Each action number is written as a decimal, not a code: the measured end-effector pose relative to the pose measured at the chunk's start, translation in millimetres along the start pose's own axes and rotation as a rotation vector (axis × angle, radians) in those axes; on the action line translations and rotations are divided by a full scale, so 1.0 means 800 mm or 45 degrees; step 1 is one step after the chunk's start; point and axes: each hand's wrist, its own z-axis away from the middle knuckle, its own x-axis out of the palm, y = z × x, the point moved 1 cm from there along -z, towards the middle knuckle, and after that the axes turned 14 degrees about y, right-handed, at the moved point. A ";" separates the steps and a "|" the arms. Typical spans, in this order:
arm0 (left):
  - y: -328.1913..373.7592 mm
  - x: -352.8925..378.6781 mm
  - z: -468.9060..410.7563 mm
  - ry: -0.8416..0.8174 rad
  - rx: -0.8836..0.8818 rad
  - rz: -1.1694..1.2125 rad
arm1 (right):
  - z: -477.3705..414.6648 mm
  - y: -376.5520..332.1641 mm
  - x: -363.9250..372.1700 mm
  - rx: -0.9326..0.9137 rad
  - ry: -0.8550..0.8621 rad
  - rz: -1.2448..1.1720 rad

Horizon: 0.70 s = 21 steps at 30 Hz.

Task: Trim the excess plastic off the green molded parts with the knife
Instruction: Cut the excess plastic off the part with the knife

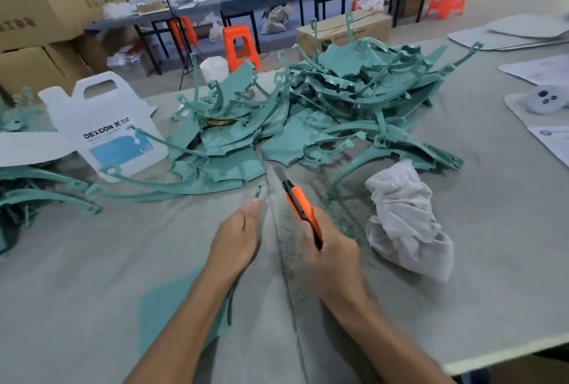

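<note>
Right hand [331, 256] grip wrapped around orange knife [303, 210], blade aimed away toward green parts pile [338, 106]; left hand [237, 240] pinching small green piece [259, 191] above tabletop [92, 260]; jug [104, 128] reads DEXCON.

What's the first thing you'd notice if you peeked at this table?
A big tangled heap of green molded parts fills the middle of the table. Nearer the front, the right hand holds an orange knife with its blade pointing at the heap, while the left hand pinches a small green piece. A crumpled white cloth lies to the right.
</note>
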 end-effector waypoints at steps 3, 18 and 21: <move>0.002 0.001 0.001 -0.015 0.026 -0.028 | 0.008 -0.010 -0.003 -0.158 -0.010 0.035; 0.000 0.002 0.000 -0.080 0.024 -0.078 | 0.007 -0.007 -0.003 -0.172 0.026 0.078; 0.000 0.001 -0.001 -0.076 0.018 -0.077 | 0.004 0.002 -0.002 0.020 0.095 0.030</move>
